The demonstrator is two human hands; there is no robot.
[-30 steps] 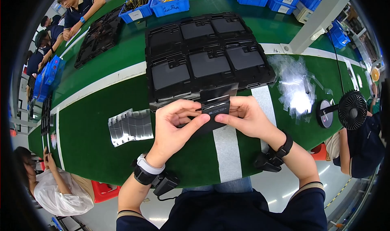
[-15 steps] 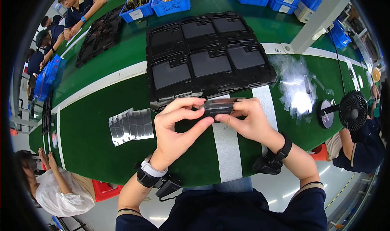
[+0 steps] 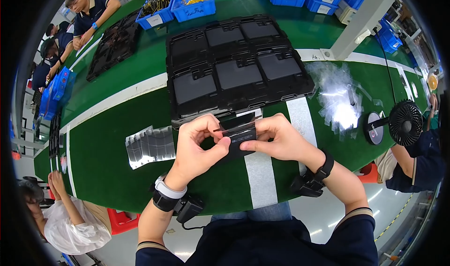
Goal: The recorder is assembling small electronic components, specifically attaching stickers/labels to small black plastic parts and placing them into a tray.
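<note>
Between my hands is a flat black rectangular piece (image 3: 242, 140) with small pale print on its face and a glossy, film-like strip along its upper edge. My left hand (image 3: 197, 142) is closed in a pinch at the left end, by the corner of the glossy strip. On the right, my right hand (image 3: 280, 138) grips the other end, thumb on the face and fingers behind. Just beyond lies a black moulded tray (image 3: 171, 93), with flat dark rectangular pieces (image 3: 240, 72) in its compartments. Left of my left hand, a sheet of grey and silvery strips (image 3: 150, 147) rests on the green table.
A heap of clear film pieces (image 3: 340, 99) lies right of the tray, beside a small black fan (image 3: 406, 123). A grey post (image 3: 361, 29) rises behind it. Blue bins (image 3: 193, 9) line the far side; another black tray (image 3: 112, 45) is far left. Co-workers sit around.
The piece has tipped so that more of its printed face shows. My left fingers have shifted from its face toward the glossy strip's corner; my right hand moved slightly left.
</note>
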